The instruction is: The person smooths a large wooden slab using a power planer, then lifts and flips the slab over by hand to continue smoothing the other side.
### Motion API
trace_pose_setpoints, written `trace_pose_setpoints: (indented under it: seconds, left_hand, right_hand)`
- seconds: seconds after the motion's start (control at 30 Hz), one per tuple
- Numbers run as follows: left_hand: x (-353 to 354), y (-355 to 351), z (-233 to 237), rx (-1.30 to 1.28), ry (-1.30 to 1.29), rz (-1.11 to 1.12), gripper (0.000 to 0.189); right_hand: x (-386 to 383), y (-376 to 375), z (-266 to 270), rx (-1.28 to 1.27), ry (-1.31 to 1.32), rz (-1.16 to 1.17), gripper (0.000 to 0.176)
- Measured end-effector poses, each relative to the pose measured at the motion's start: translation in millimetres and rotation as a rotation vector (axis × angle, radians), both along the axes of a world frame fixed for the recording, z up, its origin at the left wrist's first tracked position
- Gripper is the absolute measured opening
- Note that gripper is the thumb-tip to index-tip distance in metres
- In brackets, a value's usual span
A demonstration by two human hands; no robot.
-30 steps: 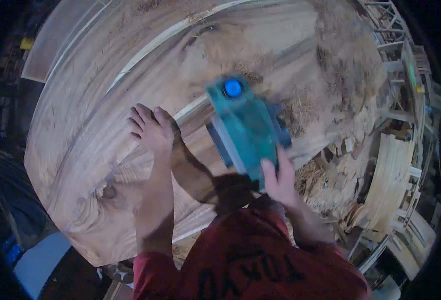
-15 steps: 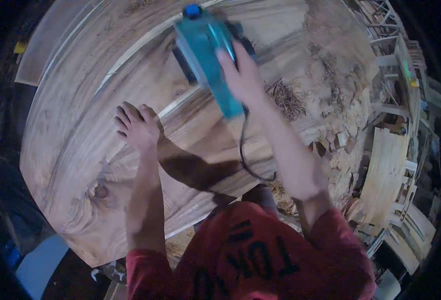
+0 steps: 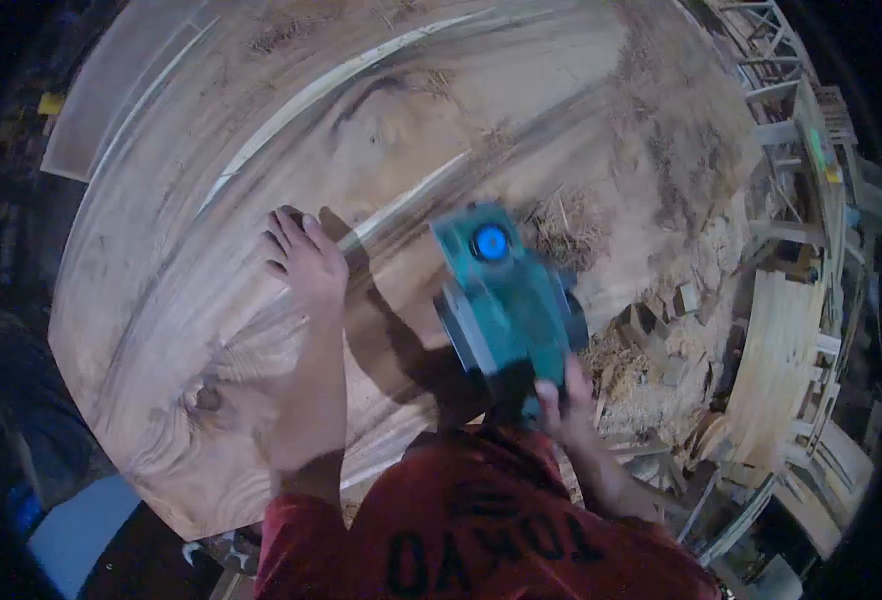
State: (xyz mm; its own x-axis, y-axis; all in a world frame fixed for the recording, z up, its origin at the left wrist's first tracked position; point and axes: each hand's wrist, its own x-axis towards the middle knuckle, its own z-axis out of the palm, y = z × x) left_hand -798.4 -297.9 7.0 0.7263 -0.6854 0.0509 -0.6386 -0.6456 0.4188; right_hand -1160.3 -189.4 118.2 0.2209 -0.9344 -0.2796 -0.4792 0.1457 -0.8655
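Observation:
A teal electric planer (image 3: 517, 305) with a blue front knob is near my body, over the near side of a broad wooden slab (image 3: 176, 290). My right hand (image 3: 569, 408) is wrapped round its rear handle, at the end closest to my shirt. The planer is slightly blurred by motion. To its left, my left hand (image 3: 311, 262) rests on the slab with its fingers apart, holding nothing. A pale streak of wood (image 3: 406, 195) runs between my left hand and the planer's front. My arm's shadow falls across the grain beside it.
Curly wood shavings (image 3: 566, 235) lie on the slab beyond the planer. Sawdust and wood offcuts (image 3: 651, 340) are heaped at the right. Further right stand a pale plank (image 3: 776, 365) and wooden frames. A knot (image 3: 204, 397) marks the slab's lower left.
My right hand has drawn the planer back from the far part of the slab towards my body. My left hand appears slightly further right in view, still spread.

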Motion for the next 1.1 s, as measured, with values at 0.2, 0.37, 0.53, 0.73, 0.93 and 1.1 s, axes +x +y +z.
trace_pose_setpoints:
  seconds: [0.2,0.37,0.53,0.73,0.93,1.1]
  left_hand:
    - [-4,-14,1,0.099,-0.079,0.032,0.064]
    - [-8,-18,2,0.143,-0.136,0.056,0.066]
    - [-6,-18,0,0.157,-0.177,0.054,0.069]
    - [-5,-16,-9,0.096,-0.232,0.024,0.069]
    - [-8,-19,-8,0.126,-0.182,-0.006,0.067]
    - [-47,-41,-9,0.087,-0.129,-0.042,0.068]
  right_hand:
    - [126,-212,-1,-0.174,-0.028,-0.03,0.052]
    - [217,-397,-17,-0.375,-0.013,0.02,0.062]
    - [219,-408,-37,-0.299,-0.087,0.001,0.065]
    - [76,-161,3,-0.097,-0.043,-0.072,0.054]
    - [-83,100,-18,-0.301,0.161,-0.125,0.063]
    - [-60,23,-15,-0.13,0.08,-0.074,0.059]
